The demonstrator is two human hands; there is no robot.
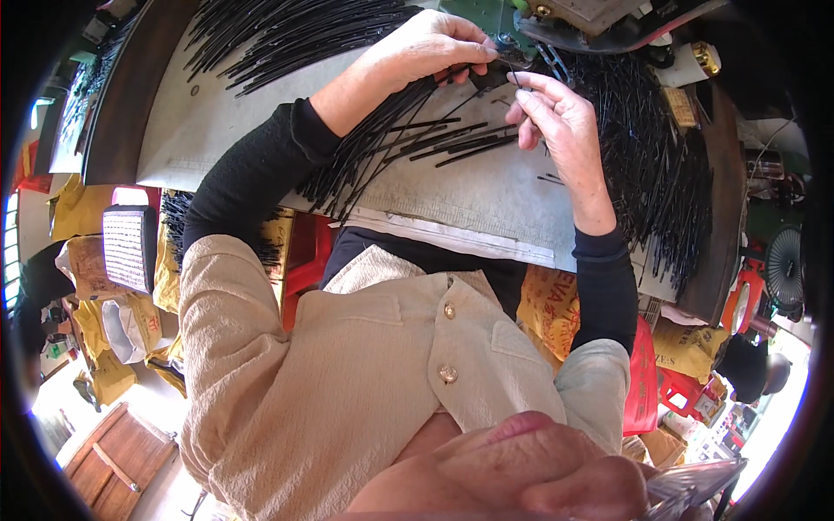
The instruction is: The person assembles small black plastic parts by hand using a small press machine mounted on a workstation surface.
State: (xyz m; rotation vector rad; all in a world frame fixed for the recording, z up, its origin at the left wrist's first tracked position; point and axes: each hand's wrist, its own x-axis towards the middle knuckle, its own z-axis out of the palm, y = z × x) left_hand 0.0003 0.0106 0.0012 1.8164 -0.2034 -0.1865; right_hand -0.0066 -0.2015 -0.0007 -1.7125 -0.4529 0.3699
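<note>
My left hand (430, 48) reaches over the far part of the worktable (486, 204), thumb and fingers pinched together beside a small metal fixture (512, 56). What it holds, if anything, is too small to make out. Just right of it, my right hand (560, 113) pinches a thin dark piece (516, 80) between thumb and forefinger; its other fingers curl. Below the hands lie loose black sticks (469, 143), slim and straight, some crossing each other. More of them spread under my left wrist.
A large bundle of black sticks (295, 35) lies at the far left of the table. A dense heap of thin black pieces (643, 156) covers its right side. Machine parts (599, 17) overhang the far edge. Yellow sacks (552, 304) and a red stool (308, 252) stand below.
</note>
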